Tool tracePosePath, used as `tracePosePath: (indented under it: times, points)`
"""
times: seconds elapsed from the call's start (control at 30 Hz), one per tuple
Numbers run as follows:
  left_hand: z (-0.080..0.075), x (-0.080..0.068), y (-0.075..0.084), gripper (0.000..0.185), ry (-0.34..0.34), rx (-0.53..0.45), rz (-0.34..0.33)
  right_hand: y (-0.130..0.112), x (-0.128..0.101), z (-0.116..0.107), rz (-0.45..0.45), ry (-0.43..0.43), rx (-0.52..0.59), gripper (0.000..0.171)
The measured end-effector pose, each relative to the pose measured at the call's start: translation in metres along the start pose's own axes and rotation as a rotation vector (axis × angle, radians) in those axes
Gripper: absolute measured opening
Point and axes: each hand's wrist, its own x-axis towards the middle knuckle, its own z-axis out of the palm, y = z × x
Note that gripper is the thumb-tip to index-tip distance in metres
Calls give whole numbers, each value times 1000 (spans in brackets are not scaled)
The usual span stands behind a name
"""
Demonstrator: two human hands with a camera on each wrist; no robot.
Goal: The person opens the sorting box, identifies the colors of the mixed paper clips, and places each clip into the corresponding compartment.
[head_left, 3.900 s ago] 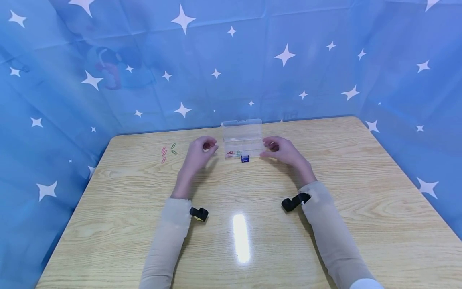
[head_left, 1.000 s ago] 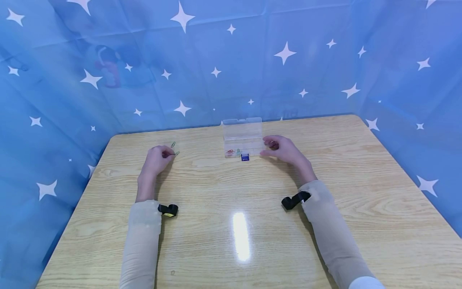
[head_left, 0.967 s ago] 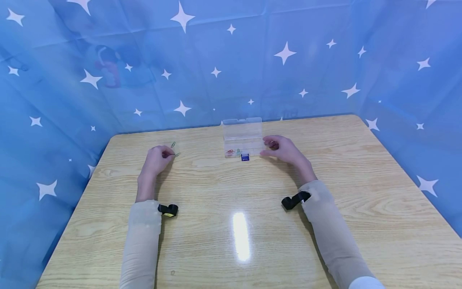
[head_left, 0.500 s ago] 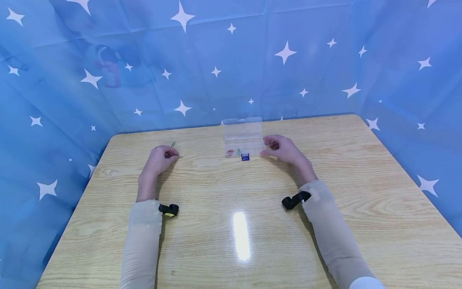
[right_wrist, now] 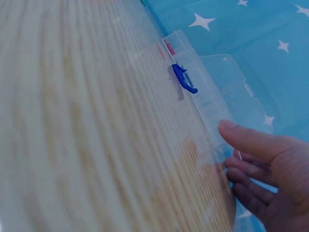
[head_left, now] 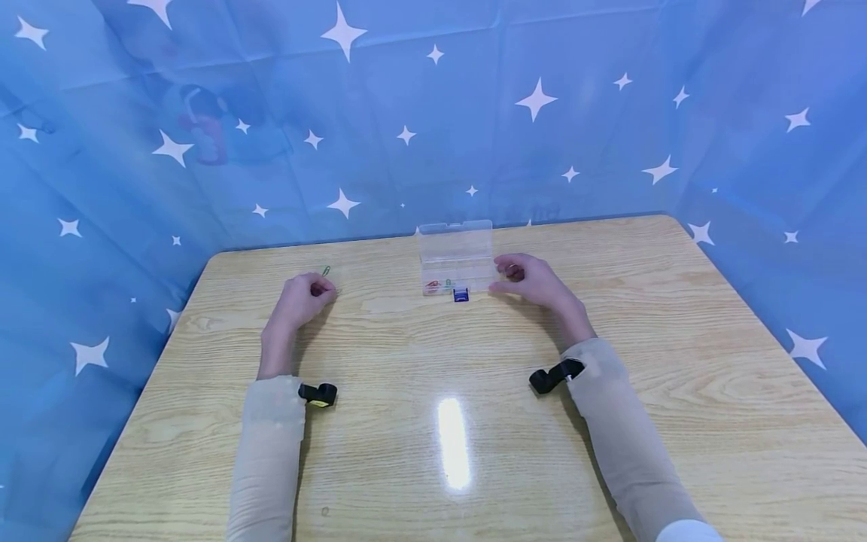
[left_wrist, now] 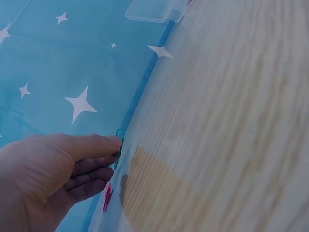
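1. Head view: the left hand pinches a green paper clip low over the wooden table
2. The right hand, fingers loosely curled and holding nothing, touches the clear box
3. Another green clip lies beyond the left hand

Paper clips inside the clear box (mere coloured specks); left hand cut off at the frame edge

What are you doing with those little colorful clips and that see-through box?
A person sits at a wooden table. Their left hand pinches a green paper clip near the table's far left side, with another green clip lying just beyond. Their right hand rests against the open clear plastic box, which has a blue latch and a few clips inside.
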Motion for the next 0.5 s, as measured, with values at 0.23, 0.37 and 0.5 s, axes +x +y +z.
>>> tracePosePath:
  times: [0.23, 0.37, 0.5]
  points:
    - [2, 0, 9, 18, 16, -50, 42, 1, 0, 1, -5, 7, -3, 64]
    - [3, 0, 15, 18, 27, -79, 73, 1, 1, 2, -14, 13, -5, 64]
    - [4, 0, 19, 19, 45, -95, 94, 1, 1, 2, -11, 14, -4, 63]
